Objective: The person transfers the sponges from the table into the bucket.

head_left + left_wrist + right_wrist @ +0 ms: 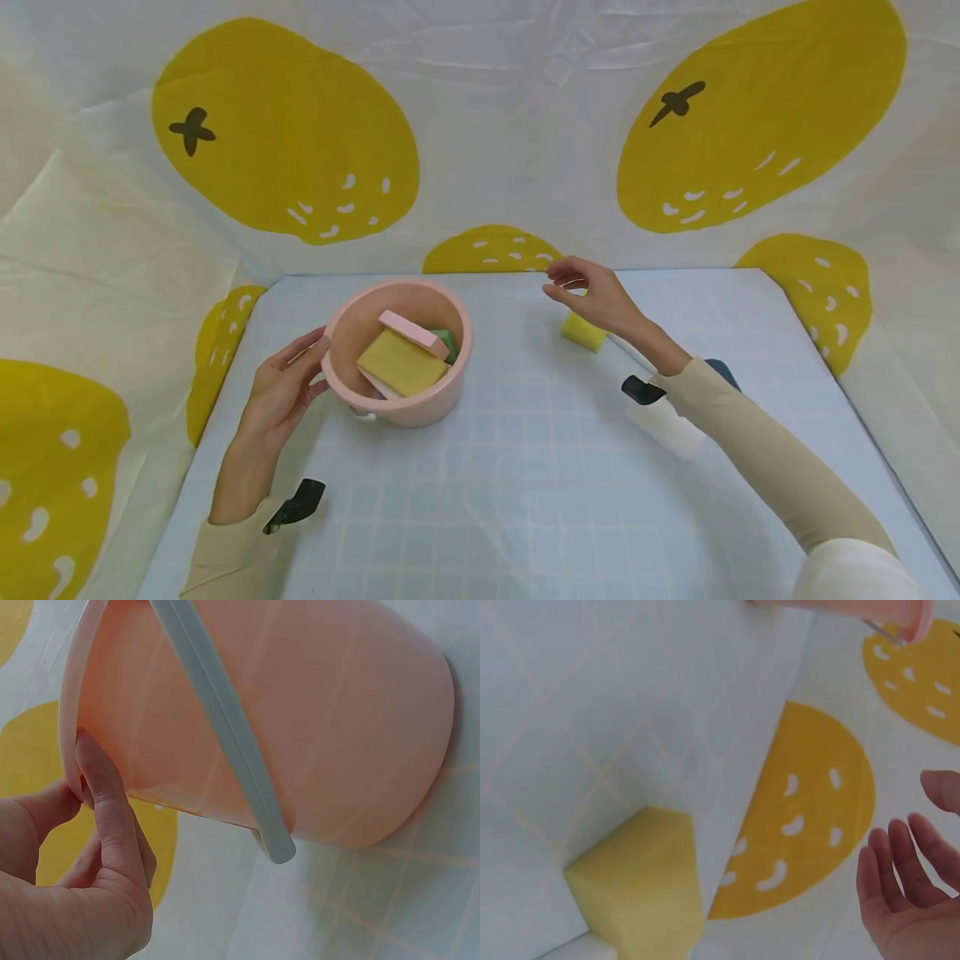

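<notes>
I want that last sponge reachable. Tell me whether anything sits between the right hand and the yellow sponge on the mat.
Nothing visible does. The right hand is open and empty just above the yellow sponge, with only bare mat around it. The pink bucket stands off to the side, touched by the left hand.

Worktop [540,500]: pale blue surface with a faint white grid, backed by cloth printed with yellow fruit. Pink bucket [408,400] stands upright left of centre, grey handle [225,727] down against its side. Yellow sponge block [583,332] lies right of it, well apart, near the far edge. A white object [667,427] rests nearer, partly hidden under a sleeve.
</notes>
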A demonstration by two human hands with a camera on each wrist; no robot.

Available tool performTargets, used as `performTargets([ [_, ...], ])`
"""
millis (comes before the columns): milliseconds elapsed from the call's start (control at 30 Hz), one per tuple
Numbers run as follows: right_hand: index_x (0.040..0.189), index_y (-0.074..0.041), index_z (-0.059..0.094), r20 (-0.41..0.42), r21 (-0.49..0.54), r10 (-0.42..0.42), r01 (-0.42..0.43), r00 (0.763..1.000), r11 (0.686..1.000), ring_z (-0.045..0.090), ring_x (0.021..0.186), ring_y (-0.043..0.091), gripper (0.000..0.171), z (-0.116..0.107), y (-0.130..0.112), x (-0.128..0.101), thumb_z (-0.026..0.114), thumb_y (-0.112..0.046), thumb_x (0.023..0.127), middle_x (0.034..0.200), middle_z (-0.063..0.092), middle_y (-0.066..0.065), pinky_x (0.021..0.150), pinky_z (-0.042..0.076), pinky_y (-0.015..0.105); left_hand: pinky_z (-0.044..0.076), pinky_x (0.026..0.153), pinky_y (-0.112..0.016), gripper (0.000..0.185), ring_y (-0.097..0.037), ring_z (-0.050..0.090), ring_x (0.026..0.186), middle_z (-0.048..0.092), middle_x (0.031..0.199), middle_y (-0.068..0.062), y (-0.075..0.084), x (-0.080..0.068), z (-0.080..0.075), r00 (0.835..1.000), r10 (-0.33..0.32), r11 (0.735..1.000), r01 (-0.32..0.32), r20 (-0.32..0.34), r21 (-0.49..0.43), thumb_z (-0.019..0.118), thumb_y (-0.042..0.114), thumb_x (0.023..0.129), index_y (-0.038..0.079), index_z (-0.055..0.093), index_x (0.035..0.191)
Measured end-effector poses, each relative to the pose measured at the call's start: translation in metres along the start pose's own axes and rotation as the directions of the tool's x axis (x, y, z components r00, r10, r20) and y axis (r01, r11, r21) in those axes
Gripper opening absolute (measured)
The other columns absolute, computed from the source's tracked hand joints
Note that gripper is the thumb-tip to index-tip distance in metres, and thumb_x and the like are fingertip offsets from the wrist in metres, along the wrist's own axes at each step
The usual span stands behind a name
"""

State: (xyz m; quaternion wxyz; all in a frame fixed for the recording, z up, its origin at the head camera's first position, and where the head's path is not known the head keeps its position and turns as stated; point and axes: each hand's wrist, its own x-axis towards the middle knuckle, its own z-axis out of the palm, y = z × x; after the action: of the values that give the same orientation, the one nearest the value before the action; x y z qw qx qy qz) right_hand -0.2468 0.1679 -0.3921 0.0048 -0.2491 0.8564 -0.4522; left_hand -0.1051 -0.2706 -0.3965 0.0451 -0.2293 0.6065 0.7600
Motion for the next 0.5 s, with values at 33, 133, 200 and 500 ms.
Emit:
performTargets([
  [33, 0.126, 0.001, 0.063, -0.008, -0.007, 0.007, -0.007, 1.000, 1.000, 0.063, 0.112, 0.031, 0.034, -0.001, 0.004, -0.001, 0.071, -0.018, 0.099, 0.123, 0.066, 0.016, 0.104, 0.051, 0.051, 0.057, 0.087, -0.022, 0.081, -0.009, 0.063, 0.112, 0.055, 0.145, 0.002, 0.000, 0.000, 0.000, 1.000, 0.001, 1.000, -0.001, 0.001, 0.002, 0.083, 0.045, 0.084, 0.020, 0.050, 0.154],
  [133, 0.126, 0.002, 0.063, -0.033, -0.022, 0.026, -0.027, 0.999, 0.999, 0.063, 0.113, 0.033, 0.035, -0.005, 0.014, -0.006, 0.071, -0.018, 0.099, 0.123, 0.066, 0.018, 0.104, 0.050, 0.052, 0.057, 0.088, -0.022, 0.081, -0.009, 0.063, 0.113, 0.055, 0.145, 0.002, 0.000, -0.001, 0.001, 1.000, 0.005, 1.000, -0.005, 0.002, 0.009, 0.083, 0.045, 0.084, 0.020, 0.050, 0.154],
  [200, 0.127, 0.002, 0.062, -0.046, -0.036, 0.046, -0.048, 0.998, 0.998, 0.063, 0.114, 0.034, 0.036, -0.007, 0.021, -0.009, 0.071, -0.020, 0.100, 0.124, 0.065, 0.019, 0.105, 0.049, 0.052, 0.057, 0.088, -0.022, 0.082, -0.009, 0.062, 0.113, 0.054, 0.145, 0.002, 0.000, -0.001, 0.001, 1.000, 0.007, 1.000, -0.007, 0.002, 0.012, 0.083, 0.046, 0.084, 0.020, 0.049, 0.154],
  [500, 0.128, 0.003, 0.061, -0.095, -0.045, 0.095, -0.100, 0.991, 0.994, 0.061, 0.114, 0.037, 0.038, -0.016, 0.048, -0.019, 0.071, -0.020, 0.100, 0.123, 0.064, 0.022, 0.106, 0.047, 0.055, 0.057, 0.088, -0.022, 0.080, -0.009, 0.062, 0.113, 0.056, 0.144, 0.003, -0.001, -0.002, 0.001, 1.000, 0.012, 1.000, -0.012, -0.004, 0.009, 0.082, 0.045, 0.084, 0.019, 0.050, 0.153],
])
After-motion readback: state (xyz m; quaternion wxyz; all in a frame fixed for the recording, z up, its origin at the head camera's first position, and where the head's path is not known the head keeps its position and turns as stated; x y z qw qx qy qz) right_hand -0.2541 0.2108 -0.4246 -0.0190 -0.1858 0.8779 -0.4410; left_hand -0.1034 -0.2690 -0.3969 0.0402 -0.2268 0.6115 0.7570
